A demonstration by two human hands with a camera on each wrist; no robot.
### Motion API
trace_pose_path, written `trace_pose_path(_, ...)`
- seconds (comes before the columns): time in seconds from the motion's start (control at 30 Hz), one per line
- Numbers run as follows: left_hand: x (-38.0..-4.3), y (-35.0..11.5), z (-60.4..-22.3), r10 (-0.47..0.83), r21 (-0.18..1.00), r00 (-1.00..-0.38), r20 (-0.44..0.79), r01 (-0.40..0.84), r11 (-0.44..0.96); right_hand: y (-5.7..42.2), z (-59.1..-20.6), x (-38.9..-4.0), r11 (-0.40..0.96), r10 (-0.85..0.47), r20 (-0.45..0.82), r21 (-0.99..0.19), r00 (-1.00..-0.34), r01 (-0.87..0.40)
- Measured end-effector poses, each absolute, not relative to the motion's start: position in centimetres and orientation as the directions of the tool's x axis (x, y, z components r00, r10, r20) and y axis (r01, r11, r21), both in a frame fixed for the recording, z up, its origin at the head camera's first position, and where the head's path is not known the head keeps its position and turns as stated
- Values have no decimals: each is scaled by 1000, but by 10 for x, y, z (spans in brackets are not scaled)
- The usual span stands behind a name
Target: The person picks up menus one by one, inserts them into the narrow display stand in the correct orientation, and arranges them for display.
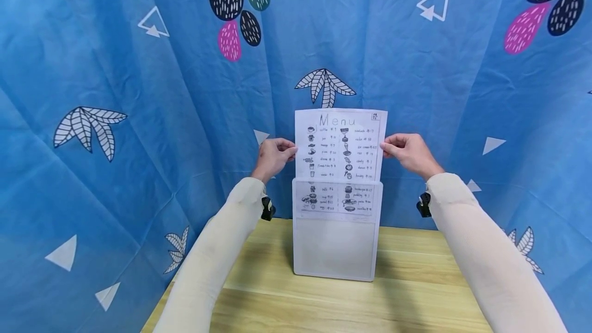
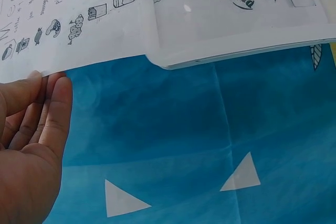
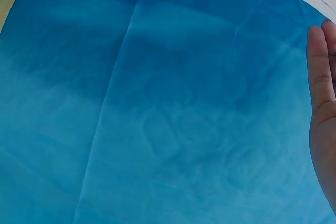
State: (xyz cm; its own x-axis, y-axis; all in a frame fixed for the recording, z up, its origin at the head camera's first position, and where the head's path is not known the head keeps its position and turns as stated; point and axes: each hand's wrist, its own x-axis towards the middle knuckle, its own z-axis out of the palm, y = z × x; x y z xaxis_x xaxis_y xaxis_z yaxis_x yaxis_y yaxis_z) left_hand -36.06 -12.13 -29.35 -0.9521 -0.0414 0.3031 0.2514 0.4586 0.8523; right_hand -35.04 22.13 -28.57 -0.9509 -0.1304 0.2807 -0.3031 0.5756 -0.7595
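Note:
A paper menu (image 1: 339, 143), hand-drawn with small food pictures and prices, stands upright in the head view. Its lower part is inside a clear display holder (image 1: 334, 251) with a pale rim, which stands on the table. My left hand (image 1: 274, 155) pinches the menu's left edge above the holder; the left wrist view shows the thumb and fingertips (image 2: 63, 85) on that edge. On the opposite side, my right hand (image 1: 409, 150) pinches the right edge at about the same height. Only part of the right hand (image 3: 324, 103) shows in the right wrist view.
The light wooden table (image 1: 259, 292) lies under the holder. A blue patterned curtain (image 1: 185, 91) hangs close behind and along the sides. Both forearms wear pale sleeves with small black devices (image 1: 267, 208) at the wrists.

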Motion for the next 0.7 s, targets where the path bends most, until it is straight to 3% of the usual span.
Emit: trace_pose_path(0.7,-363,-122,-305,-45,864,-956,290,241,443,224,-291,-352,577,-124,265,-765,-956,-287)
